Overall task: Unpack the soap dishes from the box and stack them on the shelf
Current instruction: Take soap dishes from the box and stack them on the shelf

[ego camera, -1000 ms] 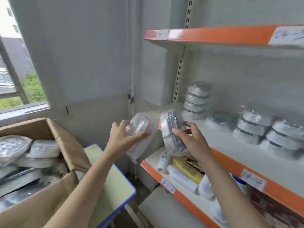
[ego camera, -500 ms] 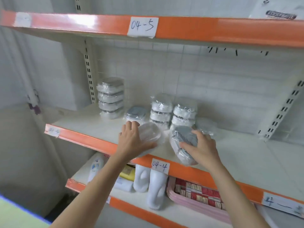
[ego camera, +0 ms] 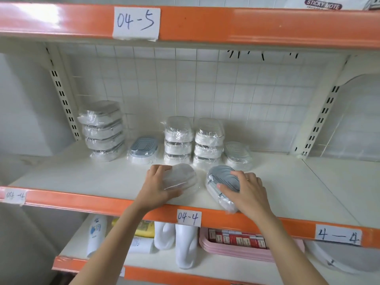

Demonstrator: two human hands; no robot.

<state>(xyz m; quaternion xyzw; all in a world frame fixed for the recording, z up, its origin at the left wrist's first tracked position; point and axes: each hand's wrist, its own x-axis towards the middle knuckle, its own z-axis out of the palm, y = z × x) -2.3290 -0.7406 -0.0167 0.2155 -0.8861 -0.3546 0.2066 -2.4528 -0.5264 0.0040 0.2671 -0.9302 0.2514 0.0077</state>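
Observation:
My left hand (ego camera: 158,185) grips a plastic-wrapped white soap dish (ego camera: 182,176) that lies on the white shelf (ego camera: 82,177) near its front edge. My right hand (ego camera: 245,189) grips a second wrapped dish with a grey-blue top (ego camera: 221,178), tilted on the shelf just to the right. Behind them stand stacks of wrapped dishes: a tall one at the left (ego camera: 102,130), two in the middle (ego camera: 178,140) (ego camera: 208,141), and single dishes (ego camera: 144,150) (ego camera: 238,154). The box is out of view.
The orange shelf edge (ego camera: 102,202) carries the labels 04-4 and 4—4; the orange shelf above (ego camera: 226,25) is labelled 04-5. On the lower shelf lie bottles (ego camera: 96,233), white items (ego camera: 185,243) and a pink tray (ego camera: 236,249). A slotted upright (ego camera: 61,93) stands at the left.
The view has swung from the box and window to face the shelf. Both hands have carried their dishes forward and lowered them onto the shelf's front part.

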